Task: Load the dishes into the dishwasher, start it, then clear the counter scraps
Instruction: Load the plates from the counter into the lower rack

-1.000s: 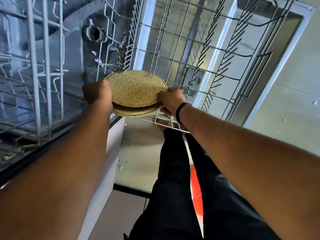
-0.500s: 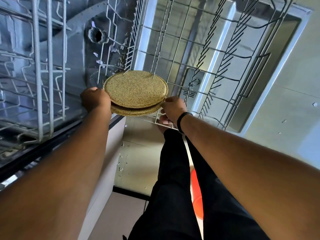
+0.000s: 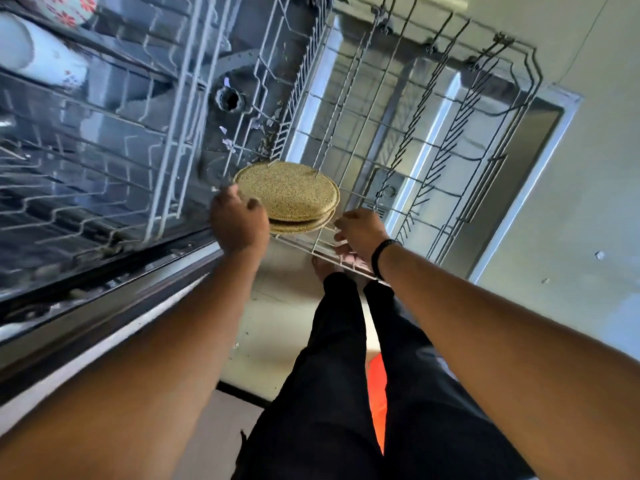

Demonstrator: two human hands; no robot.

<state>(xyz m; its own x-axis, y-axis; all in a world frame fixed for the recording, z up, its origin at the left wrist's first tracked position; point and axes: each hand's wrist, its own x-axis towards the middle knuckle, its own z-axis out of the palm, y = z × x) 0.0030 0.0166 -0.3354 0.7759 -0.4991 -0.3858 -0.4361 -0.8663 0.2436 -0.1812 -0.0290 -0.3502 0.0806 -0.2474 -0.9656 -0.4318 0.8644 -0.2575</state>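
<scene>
At frame centre: loading step, plates (image 3: 286, 194) lying stacked on rack (image 3: 398, 140); left hand (image 3: 239, 225) loosely spread beside them, right hand (image 3: 358, 233) gripping rack's edge. Next: probably standing plates between tines.

Domestic kitchen, at an open dishwasher.
Wire lower rack (image 3: 415, 140) stood pulled out over the steel door (image 3: 540, 140); patterned crockery (image 3: 52, 43) sat in the upper rack; tiled floor (image 3: 595, 202) was noted.

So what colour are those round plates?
Speckled yellowish-tan plates, best seen in the head view.
</scene>
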